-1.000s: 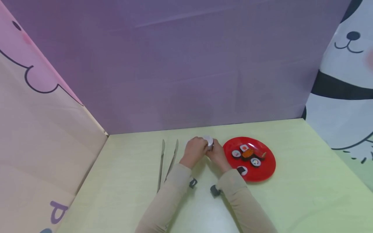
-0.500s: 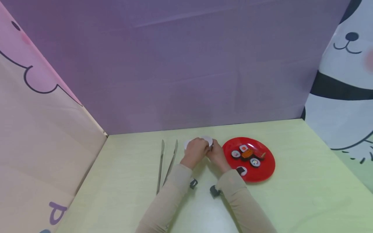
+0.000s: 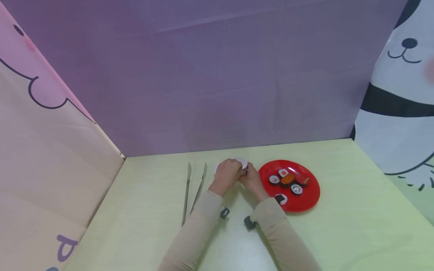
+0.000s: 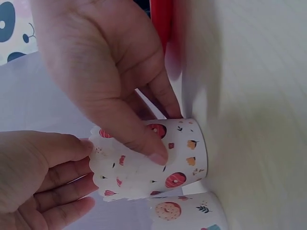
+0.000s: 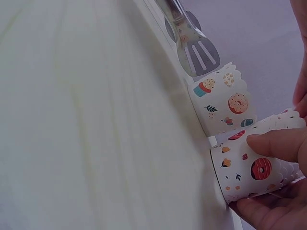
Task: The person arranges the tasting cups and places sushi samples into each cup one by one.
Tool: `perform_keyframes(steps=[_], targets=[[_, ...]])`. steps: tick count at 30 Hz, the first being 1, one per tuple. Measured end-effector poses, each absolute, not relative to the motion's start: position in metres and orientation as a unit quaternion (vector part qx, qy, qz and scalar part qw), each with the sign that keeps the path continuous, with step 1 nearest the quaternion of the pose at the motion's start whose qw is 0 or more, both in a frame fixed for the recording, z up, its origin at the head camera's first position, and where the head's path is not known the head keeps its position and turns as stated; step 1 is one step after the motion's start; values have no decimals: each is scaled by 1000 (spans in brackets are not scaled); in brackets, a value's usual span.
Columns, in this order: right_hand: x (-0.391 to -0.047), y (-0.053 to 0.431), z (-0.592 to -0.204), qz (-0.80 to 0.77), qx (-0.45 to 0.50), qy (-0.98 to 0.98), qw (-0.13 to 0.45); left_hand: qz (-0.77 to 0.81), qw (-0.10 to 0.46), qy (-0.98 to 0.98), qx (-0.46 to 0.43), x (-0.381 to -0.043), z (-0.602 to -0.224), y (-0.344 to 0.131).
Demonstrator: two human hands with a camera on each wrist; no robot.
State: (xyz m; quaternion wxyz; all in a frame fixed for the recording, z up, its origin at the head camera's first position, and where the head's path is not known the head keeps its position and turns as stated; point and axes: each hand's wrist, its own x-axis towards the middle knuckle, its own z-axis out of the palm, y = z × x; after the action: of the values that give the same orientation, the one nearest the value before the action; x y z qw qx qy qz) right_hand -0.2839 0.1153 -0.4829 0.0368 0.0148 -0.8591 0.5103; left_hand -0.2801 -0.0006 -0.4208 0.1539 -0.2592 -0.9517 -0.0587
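In the head view my left hand (image 3: 228,175) and right hand (image 3: 252,180) meet at a white paper baking cup (image 3: 242,162). The wrist views show its donut print and scalloped rim; several rim edges are layered, like nested cups. My right hand (image 5: 280,148) grips the side, thumb (image 4: 156,155) on the near wall, fingers underneath. At the rim, my left hand (image 4: 29,172) pinches the scalloped edge with thumb and fingertips; part of this hold is hidden. A second printed paper cup (image 5: 223,100) stands right beside the held one, mostly behind my left hand in the head view.
Metal tongs (image 3: 187,188) with a slotted end (image 5: 199,55) lie left of the hands. A red plate (image 3: 306,201) with several toy sushi pieces (image 3: 297,189) sits to the right. A purple backdrop (image 3: 217,94) rises behind the pale table (image 3: 356,210).
The held cup has tipped slightly between the hands, and the second cup's edge shows more beside my left hand. Otherwise both hands stay nearly in place; plate and tongs have not moved.
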Motion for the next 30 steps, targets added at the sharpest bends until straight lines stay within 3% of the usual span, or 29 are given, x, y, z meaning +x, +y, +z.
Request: perform_keyframes(steps=[7, 15, 30], targets=[[-286, 116, -486, 512, 33, -856, 62, -67, 173, -946, -266, -280, -417, -2], [-282, 112, -478, 510, 3, -860, 22, -49, 190, -942, -272, -278, -410, -3], [-279, 113, -476, 525, 7, -851, -2, -37, 204, -941, -267, -267, -395, -9]])
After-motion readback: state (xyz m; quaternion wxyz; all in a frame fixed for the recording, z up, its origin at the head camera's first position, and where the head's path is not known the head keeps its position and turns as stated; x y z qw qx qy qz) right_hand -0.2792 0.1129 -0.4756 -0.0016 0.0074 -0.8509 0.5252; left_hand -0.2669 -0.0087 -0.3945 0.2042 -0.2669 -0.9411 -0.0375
